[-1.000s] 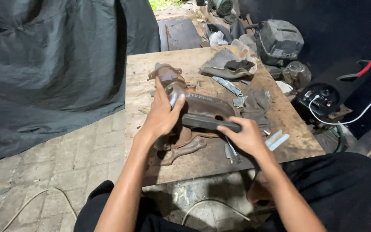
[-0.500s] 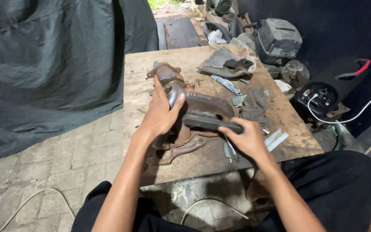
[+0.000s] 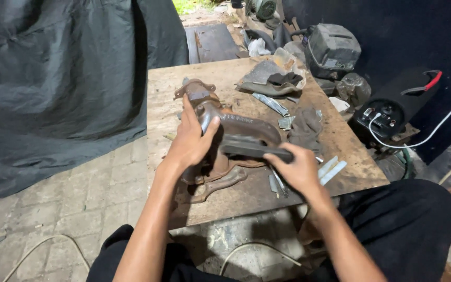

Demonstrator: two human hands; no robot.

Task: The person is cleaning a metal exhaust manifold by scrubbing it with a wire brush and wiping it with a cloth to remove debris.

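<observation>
Here the left hand (image 3: 191,141) is clamped on the bend of a rusty cast-metal manifold (image 3: 225,141) lying mid-way on the worn wooden surface (image 3: 163,104). The right hand (image 3: 298,168) grips a dark flat block (image 3: 254,149) pressed against it. Grey metal strips (image 3: 332,169) lie just right; a grey boxy machine (image 3: 332,49) stands beyond.

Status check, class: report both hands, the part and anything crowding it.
Left hand grips rusty manifold. Right hand presses dark flat tool on it. Gloves alongside.

Rusty cast-metal exhaust manifold (image 3: 236,130) lying on its side on the wooden board, flanged end nearest
</observation>
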